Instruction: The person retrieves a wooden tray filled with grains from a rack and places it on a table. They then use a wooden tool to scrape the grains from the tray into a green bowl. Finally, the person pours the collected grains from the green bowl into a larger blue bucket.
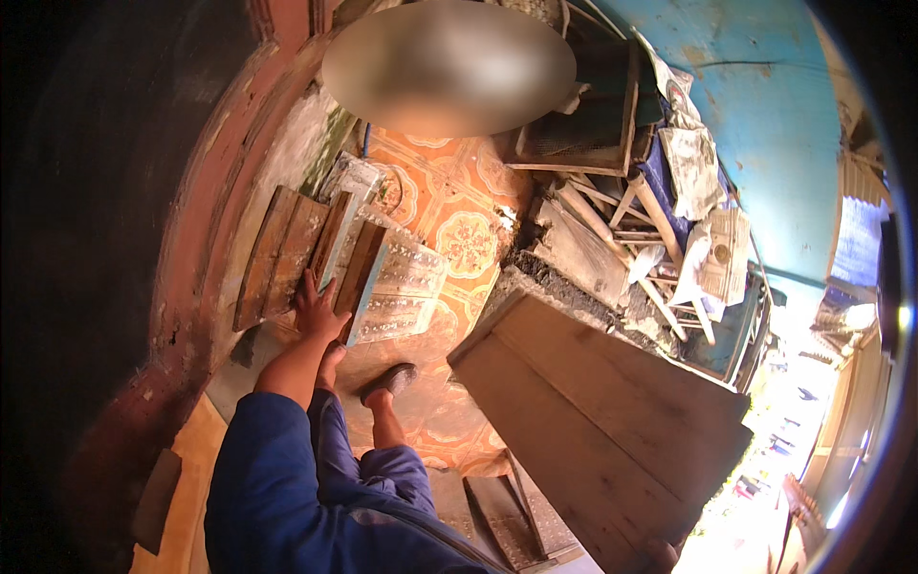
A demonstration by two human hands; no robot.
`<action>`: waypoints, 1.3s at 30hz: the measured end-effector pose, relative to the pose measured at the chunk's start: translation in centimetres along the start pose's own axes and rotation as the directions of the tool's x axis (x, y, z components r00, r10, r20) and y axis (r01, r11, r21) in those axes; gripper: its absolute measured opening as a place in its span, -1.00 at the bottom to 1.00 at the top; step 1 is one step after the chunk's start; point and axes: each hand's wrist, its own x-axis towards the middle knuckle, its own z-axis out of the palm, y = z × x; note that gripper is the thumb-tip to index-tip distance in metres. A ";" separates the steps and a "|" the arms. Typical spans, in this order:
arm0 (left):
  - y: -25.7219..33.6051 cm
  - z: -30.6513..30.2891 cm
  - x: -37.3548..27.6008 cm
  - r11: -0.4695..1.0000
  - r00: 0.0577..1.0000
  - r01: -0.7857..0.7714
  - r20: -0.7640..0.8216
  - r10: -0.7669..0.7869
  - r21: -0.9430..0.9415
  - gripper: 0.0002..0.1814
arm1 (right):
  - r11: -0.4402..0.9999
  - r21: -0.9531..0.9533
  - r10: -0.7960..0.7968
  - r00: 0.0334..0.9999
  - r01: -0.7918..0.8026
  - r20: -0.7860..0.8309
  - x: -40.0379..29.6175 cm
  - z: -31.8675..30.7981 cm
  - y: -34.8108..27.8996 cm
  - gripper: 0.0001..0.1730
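My left hand reaches forward, fingers spread, at the near end of a narrow wooden board with a pale blue edge. It appears to touch that end. A second board with a blue edge stands just to its right, and a brown plank panel leans at its left. Beneath them lies a white-speckled wooden panel. At the lower right, a large wooden panel is held up at a tilt. A little of my right hand shows at its lower edge; the rest is hidden.
Orange patterned floor tiles run ahead. Broken concrete, a pale-legged rack and a wood-framed mesh crate crowd the right. A reddish wall moulding borders the left. More wooden boards lie near my body.
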 end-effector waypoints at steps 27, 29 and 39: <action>7.6 -6.1 -13.1 0.999 0.930 0.010 0.367 0.008 -0.047 -0.31 | 0.687 0.052 0.694 0.633 -0.725 -0.343 -20.8 -17.0 36.9 0.33; 10.1 -4.9 -14.7 0.999 0.927 -0.041 0.373 0.047 -0.025 -0.31 | 0.685 0.078 0.690 0.609 -0.725 -0.391 -22.5 -16.8 40.5 0.31; 22.4 5.1 -22.8 0.914 0.777 -0.405 0.539 0.324 0.035 -0.30 | 0.523 0.393 0.839 0.373 -0.757 -0.397 -28.8 -15.5 49.4 0.29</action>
